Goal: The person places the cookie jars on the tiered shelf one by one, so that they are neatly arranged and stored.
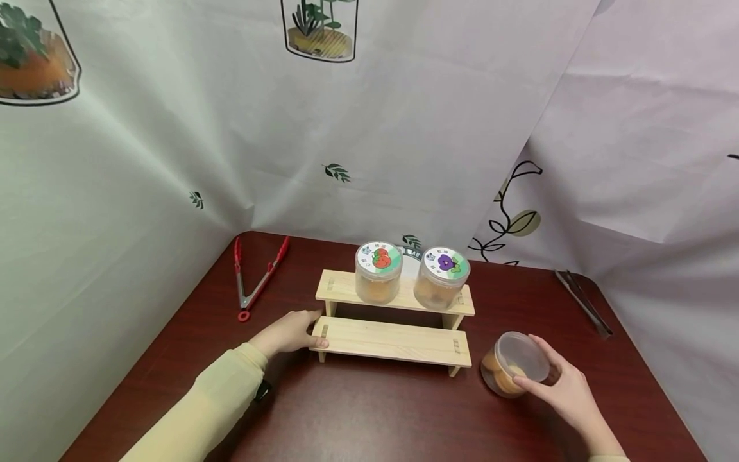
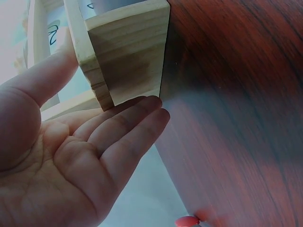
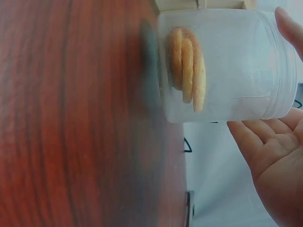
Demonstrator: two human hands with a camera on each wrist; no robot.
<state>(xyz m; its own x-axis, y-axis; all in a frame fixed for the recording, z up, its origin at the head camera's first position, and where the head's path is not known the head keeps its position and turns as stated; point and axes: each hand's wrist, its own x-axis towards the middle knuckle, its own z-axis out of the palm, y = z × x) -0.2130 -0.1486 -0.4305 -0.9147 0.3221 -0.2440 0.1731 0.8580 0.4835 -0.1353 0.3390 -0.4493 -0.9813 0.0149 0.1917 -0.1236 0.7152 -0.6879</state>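
Note:
A two-tier wooden stand point(image 1: 392, 340) sits mid-table. My left hand point(image 1: 291, 333) grips the left end of its lower step, thumb at the front edge and fingers toward the back; in the left wrist view those fingers lie along the wooden end point(image 2: 130, 56). To the stand's right, my right hand point(image 1: 568, 388) holds a clear plastic jar point(image 1: 522, 356) near its rim, thumb on one side and fingers on the other. Several round golden biscuits point(image 3: 187, 66) lie at the jar's bottom. On the upper step stand a tomato-labelled jar point(image 1: 378, 273) and a purple-labelled jar point(image 1: 442, 278).
Red-handled tongs point(image 1: 254, 282) lie spread at the back left of the dark wood table point(image 1: 346, 417). Narrow metal tongs point(image 1: 583, 303) lie at the far right. A white patterned sheet point(image 1: 404, 128) hangs behind the table and along its sides.

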